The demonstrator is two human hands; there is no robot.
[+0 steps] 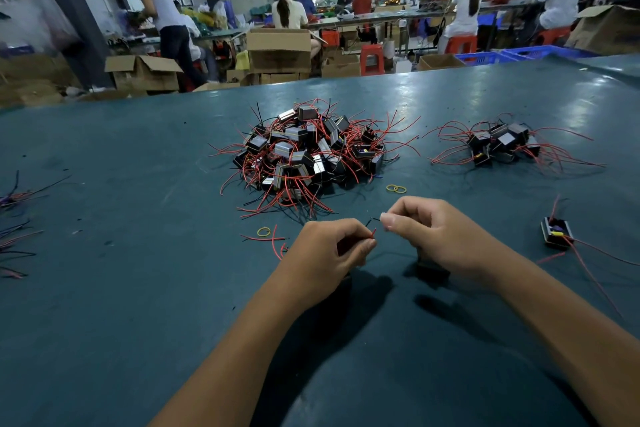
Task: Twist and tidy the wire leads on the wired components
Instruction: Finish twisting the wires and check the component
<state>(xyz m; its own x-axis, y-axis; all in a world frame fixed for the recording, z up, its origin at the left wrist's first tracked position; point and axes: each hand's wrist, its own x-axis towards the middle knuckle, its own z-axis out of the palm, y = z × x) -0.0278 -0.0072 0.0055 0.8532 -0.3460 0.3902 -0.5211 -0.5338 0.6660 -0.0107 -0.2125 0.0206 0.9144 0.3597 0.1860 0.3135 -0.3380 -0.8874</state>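
Red lead [373, 234] pinched in left hand [329, 255], black lead [375, 218] in right hand [434, 236], mid-twist; tips needing crossing next.

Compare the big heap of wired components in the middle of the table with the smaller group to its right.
The big heap holds many more components, mounded on top of each other; the smaller group holds only a handful, lying low. The big heap sits nearly straight ahead of the hands; the smaller group lies off toward the right hand side. Both are black blocks with loose red leads splaying out on the green table.
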